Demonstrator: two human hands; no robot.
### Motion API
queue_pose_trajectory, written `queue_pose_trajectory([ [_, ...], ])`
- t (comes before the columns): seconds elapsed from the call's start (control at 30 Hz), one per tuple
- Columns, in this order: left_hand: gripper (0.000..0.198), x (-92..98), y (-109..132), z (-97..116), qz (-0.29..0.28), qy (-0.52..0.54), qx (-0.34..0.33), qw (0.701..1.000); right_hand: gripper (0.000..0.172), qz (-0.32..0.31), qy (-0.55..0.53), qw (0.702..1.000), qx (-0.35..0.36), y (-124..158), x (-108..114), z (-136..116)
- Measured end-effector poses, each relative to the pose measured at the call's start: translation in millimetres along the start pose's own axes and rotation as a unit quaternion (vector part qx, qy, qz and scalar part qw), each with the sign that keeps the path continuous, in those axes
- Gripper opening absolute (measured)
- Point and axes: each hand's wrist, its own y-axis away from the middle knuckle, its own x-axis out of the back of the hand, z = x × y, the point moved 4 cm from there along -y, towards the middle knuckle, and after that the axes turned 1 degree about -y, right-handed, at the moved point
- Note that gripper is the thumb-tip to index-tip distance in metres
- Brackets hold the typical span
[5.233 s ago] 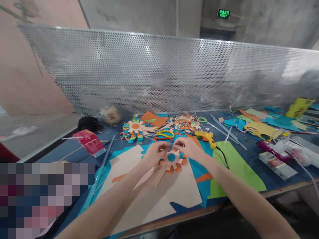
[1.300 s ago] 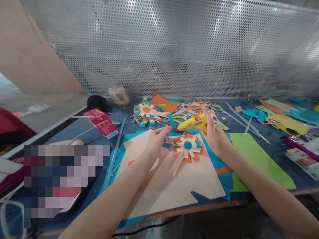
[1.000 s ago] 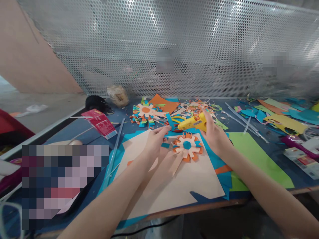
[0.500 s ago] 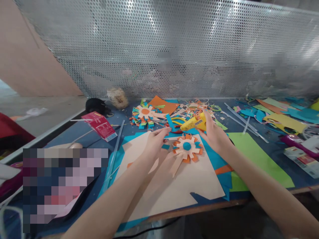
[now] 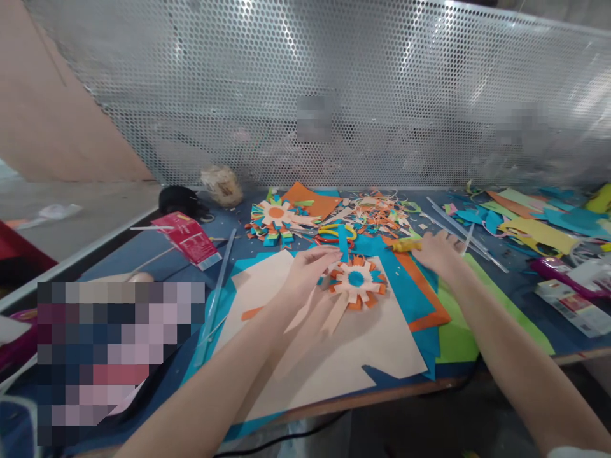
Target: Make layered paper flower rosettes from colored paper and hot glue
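My left hand [image 5: 310,272] pinches a short blue paper strip [image 5: 343,242], which stands up from its fingertips just behind the paper flower. This flower [image 5: 356,280] has peach and orange fringed petals, a blue centre and pale tails. It lies on a large peach sheet [image 5: 329,375]. Off to the right, my right hand [image 5: 443,256] is closed around a yellow glue gun [image 5: 405,245], its nozzle pointing left, low over the blue and orange sheets. The fingers hide the gun's handle.
A second fringed flower [image 5: 275,216] sits at the back beside paper scraps [image 5: 382,213]. Yellow and red scissors [image 5: 337,234] lie behind the strip. Clear glue sticks [image 5: 468,235], a green sheet [image 5: 491,318] and cut-up sheets [image 5: 544,222] are on the right. A perforated metal panel [image 5: 305,76] rises behind.
My right hand has moved right and lower with the glue gun, away from the flower. The left hand has shifted slightly right with the blue strip, closer to the flower.
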Motion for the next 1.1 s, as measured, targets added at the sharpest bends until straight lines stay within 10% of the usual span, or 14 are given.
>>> queue_pose_trajectory([
  [0.1, 0.012, -4.6, 3, 6, -0.027, -0.038, -0.034, 0.998, 0.037, 0.028, -0.137, 0.976, 0.17, 16, 18, -32],
  [0.17, 0.01, -7.0, 4, 9, -0.047, -0.063, -0.059, 0.995, 0.03, -0.054, -0.282, 0.907, 0.309, 32, 28, -60],
  [0.3, 0.011, -8.3, 3, 11, -0.06, -0.089, -0.089, 0.99, 0.017, -0.076, -0.356, 0.852, 0.377, 53, 37, -93],
  [0.57, 0.04, -0.4, 3, 15, -0.056, -0.254, -0.075, 0.963, 0.015, -0.013, -0.422, 0.857, 0.296, 35, 12, -68],
  [0.73, 0.058, -0.3, 12, 2, -0.032, -0.59, -0.038, 0.806, 0.022, -0.058, -0.501, 0.833, 0.227, 19, 1, -52],
  [0.83, 0.064, -7.8, 19, -2, -0.057, -0.638, -0.039, 0.767, 0.025, -0.104, -0.552, 0.802, 0.203, 20, -1, -56],
  [0.93, 0.057, -11.0, 19, -2, -0.073, -0.612, -0.045, 0.786, 0.024, -0.141, -0.595, 0.767, 0.195, 25, 1, -61],
  [1.1, 0.04, -7.4, 11, -1, -0.124, -0.404, -0.056, 0.905, 0.025, -0.141, -0.672, 0.707, 0.169, 25, 8, -59],
])
